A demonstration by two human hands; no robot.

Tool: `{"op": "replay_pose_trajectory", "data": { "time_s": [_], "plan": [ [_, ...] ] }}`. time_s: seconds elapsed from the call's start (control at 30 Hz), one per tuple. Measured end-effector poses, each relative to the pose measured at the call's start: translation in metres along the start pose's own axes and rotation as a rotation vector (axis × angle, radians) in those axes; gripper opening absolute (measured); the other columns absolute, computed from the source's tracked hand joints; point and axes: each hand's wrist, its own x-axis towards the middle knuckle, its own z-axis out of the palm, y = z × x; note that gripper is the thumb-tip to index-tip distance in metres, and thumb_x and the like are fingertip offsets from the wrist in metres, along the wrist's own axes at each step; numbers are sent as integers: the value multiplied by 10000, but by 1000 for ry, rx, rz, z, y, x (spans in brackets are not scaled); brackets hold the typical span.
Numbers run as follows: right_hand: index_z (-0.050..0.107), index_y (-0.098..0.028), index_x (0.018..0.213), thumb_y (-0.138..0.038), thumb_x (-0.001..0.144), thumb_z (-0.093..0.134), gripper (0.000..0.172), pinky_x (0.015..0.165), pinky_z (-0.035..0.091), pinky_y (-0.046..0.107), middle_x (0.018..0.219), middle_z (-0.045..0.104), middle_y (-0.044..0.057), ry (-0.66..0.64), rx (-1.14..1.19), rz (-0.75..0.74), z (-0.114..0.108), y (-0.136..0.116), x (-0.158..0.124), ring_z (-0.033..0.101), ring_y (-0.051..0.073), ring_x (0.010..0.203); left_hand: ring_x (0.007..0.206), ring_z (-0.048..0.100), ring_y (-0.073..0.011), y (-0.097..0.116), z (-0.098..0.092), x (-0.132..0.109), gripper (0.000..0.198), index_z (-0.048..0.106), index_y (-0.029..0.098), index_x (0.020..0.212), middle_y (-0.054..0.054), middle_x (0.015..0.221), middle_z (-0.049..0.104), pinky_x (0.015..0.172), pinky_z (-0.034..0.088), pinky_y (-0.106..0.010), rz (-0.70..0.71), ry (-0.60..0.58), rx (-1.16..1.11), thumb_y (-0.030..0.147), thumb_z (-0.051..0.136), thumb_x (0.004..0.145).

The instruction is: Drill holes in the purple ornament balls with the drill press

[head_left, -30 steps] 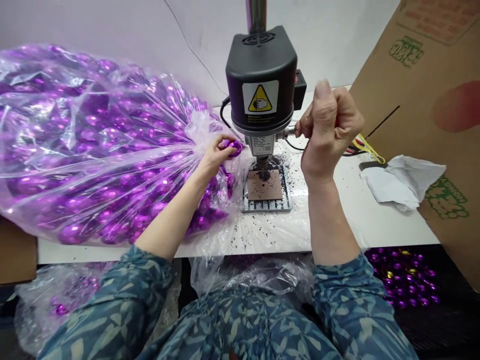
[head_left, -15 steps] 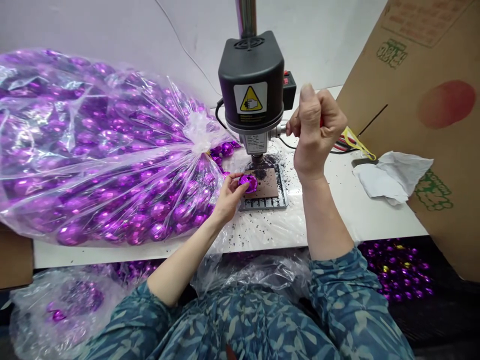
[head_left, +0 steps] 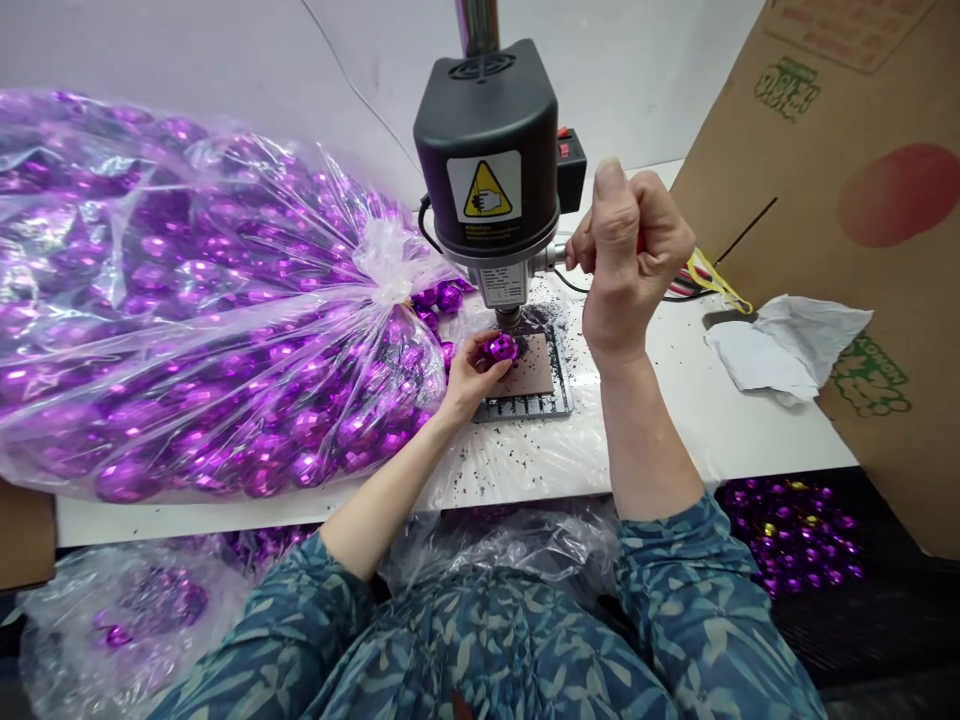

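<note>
My left hand (head_left: 466, 372) pinches a shiny purple ball (head_left: 500, 348) and holds it on the brown pad of the drill press base (head_left: 551, 402), right under the spindle (head_left: 508, 317). My right hand (head_left: 628, 256) is closed in a fist round the press's side lever, which has a red grip. The black drill head (head_left: 487, 150) with a yellow warning label stands above the ball. A big clear plastic bag (head_left: 187, 300) full of the same purple balls lies on the table to my left, its mouth beside my left hand.
Dark shavings litter the white table (head_left: 720, 420) round the press. A crumpled white cloth (head_left: 780, 345) and a large cardboard box (head_left: 847, 200) sit at the right. More purple balls lie below the table at right (head_left: 795, 540) and in a bag at lower left (head_left: 135, 610).
My left hand took a purple ball from the bag's mouth and brought it right onto the pad under the spindle. My right hand kept its grip on the lever.
</note>
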Motion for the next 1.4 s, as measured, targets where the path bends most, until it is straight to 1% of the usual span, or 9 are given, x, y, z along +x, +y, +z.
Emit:
{"op": "replay_pose_trajectory", "data": {
  "time_s": [0.13, 0.3, 0.43, 0.7, 0.87, 0.97, 1.1, 1.27, 1.4],
  "plan": [
    [241, -249, 676, -809, 915, 438, 639, 488, 338, 319, 570, 257, -49, 10, 22, -6, 1, 0, 0, 279, 94, 494, 1096, 739, -224, -7, 2, 1, 468, 682, 219, 1200, -93, 1218, 745, 1022, 605, -409, 4, -9, 20, 380, 856, 797],
    [284, -240, 675, -757, 937, 481, 612, 508, 374, 295, 594, 286, -47, -6, 69, -16, -2, -3, -1, 313, 82, 498, 1171, 720, -249, -17, 4, -1, 627, 597, 225, 1258, -99, 1248, 712, 1061, 596, -439, 62, -8, 42, 362, 913, 734],
    [287, -237, 669, -724, 938, 522, 604, 526, 419, 288, 580, 279, -55, -5, 119, -6, -3, -5, -2, 323, 76, 482, 1240, 693, -265, -21, 8, -7, 584, 569, 216, 1257, -125, 1329, 667, 1105, 572, -457, 141, -61, 109, 403, 869, 793],
    [248, -238, 648, -734, 938, 521, 635, 476, 323, 304, 541, 271, -58, 40, 102, -41, -2, -7, -5, 287, 72, 456, 1272, 678, -270, -24, 13, -11, 568, 573, 225, 1269, -128, 1332, 680, 1128, 547, -481, 154, -46, 88, 471, 847, 836],
    [222, -240, 638, -758, 926, 523, 664, 474, 322, 315, 533, 238, -52, 90, 73, -22, -1, -5, -12, 277, 83, 460, 1211, 705, -258, -24, 14, -10, 560, 564, 227, 1274, -115, 1285, 705, 1084, 572, -474, 136, -36, 97, 417, 856, 835],
    [190, -231, 614, -742, 927, 544, 696, 447, 270, 324, 506, 196, -50, 142, 100, -33, 1, -6, -17, 249, 85, 436, 1210, 700, -259, -25, 15, -10, 552, 572, 227, 1264, -109, 1271, 706, 1091, 563, -482, 130, -21, 107, 378, 868, 824],
    [178, -219, 581, -630, 944, 609, 697, 431, 200, 341, 460, 156, -54, 161, 201, -107, 1, -4, -21, 205, 82, 399, 1213, 694, -260, -25, 15, -10, 543, 572, 222, 1259, -106, 1261, 702, 1097, 558, -481, 114, -6, 110, 344, 871, 823],
    [199, -215, 579, -530, 959, 620, 649, 449, 230, 325, 477, 198, -52, 167, 207, -154, -2, 6, -29, 235, 76, 414, 1210, 698, -270, -20, 15, -10, 546, 573, 219, 1246, -112, 1262, 701, 1089, 566, -480, 110, -12, 117, 369, 879, 820],
    [190, -190, 592, -402, 976, 611, 608, 467, 238, 301, 499, 201, -51, 166, 262, -281, -4, 15, -35, 210, 59, 434, 1198, 702, -268, -17, 14, -11, 555, 563, 222, 1258, -113, 1256, 702, 1086, 566, -486, 107, -23, 114, 401, 869, 831]
  ]
}}
